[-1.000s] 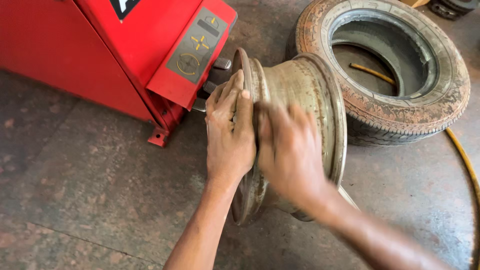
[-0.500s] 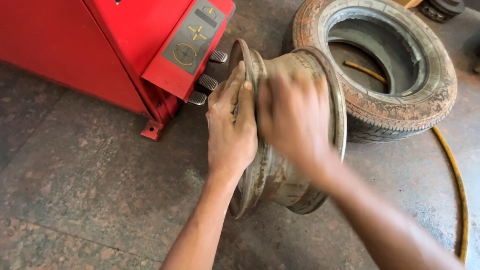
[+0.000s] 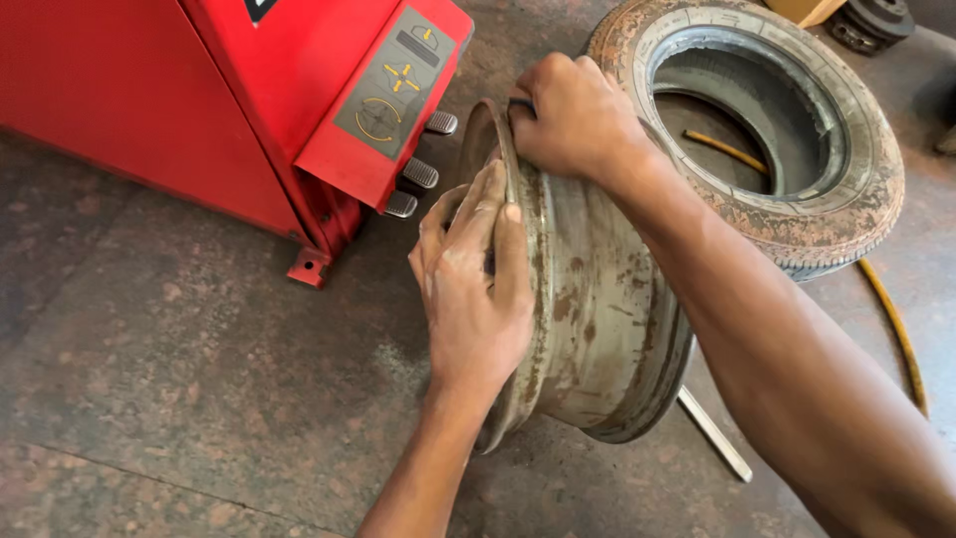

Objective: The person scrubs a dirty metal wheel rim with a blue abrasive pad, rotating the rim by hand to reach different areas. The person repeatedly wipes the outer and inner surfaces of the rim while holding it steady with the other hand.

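A rusty grey steel wheel rim (image 3: pixel 597 319) stands on its edge on the stone floor, beside a red machine. My left hand (image 3: pixel 476 289) lies flat against the rim's near flange, fingers curled over its edge. My right hand (image 3: pixel 570 118) grips the top of the same flange, with a thin dark piece under its fingers that I cannot make out.
The red tyre machine (image 3: pixel 249 110) with three foot pedals (image 3: pixel 420 174) stands at the left. A worn tyre (image 3: pixel 777 130) lies flat behind the rim, with a yellow hose (image 3: pixel 896 329) beside it. A flat metal bar (image 3: pixel 715 433) lies under the rim.
My right hand has moved from the middle of the rim up to the far top of the flange. The left hand has stayed on the near edge.
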